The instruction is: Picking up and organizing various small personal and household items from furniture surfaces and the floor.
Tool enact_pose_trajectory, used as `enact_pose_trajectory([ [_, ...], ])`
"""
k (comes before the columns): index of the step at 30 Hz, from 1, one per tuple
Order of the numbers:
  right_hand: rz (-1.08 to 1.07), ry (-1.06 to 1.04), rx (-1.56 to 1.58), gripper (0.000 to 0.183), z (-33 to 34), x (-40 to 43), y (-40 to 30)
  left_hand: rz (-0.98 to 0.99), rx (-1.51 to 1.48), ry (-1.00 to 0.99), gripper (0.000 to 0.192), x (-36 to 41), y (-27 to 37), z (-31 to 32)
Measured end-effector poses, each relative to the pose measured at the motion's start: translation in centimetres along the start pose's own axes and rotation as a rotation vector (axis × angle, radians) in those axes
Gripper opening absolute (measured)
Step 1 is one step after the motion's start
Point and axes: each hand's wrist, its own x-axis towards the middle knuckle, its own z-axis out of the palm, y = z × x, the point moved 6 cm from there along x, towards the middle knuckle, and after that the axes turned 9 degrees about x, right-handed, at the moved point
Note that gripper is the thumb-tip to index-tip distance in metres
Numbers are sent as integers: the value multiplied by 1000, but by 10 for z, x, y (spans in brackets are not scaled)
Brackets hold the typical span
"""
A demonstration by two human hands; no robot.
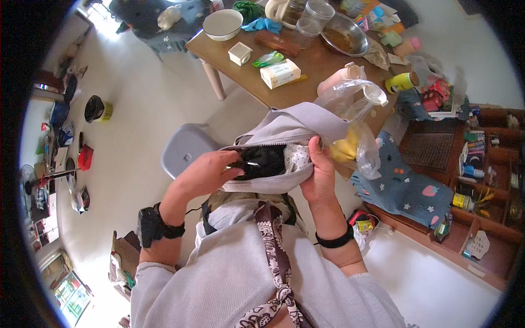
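A light grey fabric bag [266,186] with its zipper undone is held in front of my body, its wide strap lying over the far side. My right hand [322,170] grips the bag's right end, thumb over the zipped edge. At the left end of the opening, my left hand [213,170] has its fingertips on a glossy black item [262,160] inside; whether they close on it cannot be told. Beside the black item lies a white cloth or pouch with small dark spots [297,158]. The bag's deeper contents are hidden.
A brown table [242,88] beyond the bag holds a white bowl [222,25], a tissue pack [280,74], a metal bowl [345,35] and a clear plastic bag [361,135] with yellow contents. A grey stool [186,147] stands left; a wooden shelf unit [471,221] is right.
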Motion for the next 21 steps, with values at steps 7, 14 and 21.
enact_pose_trajectory([
  [7, 44, 19, -4, 37, -1, -1, 7, -158, -721, -225, 25, -11, -28, 18],
  [14, 76, 56, 62, 30, -1, -5, 9, 29, -982, -221, 24, -22, -39, 4],
  [21, 74, 14, 88, 33, 2, -8, 11, -70, -1372, -147, 24, -32, -47, 13],
])
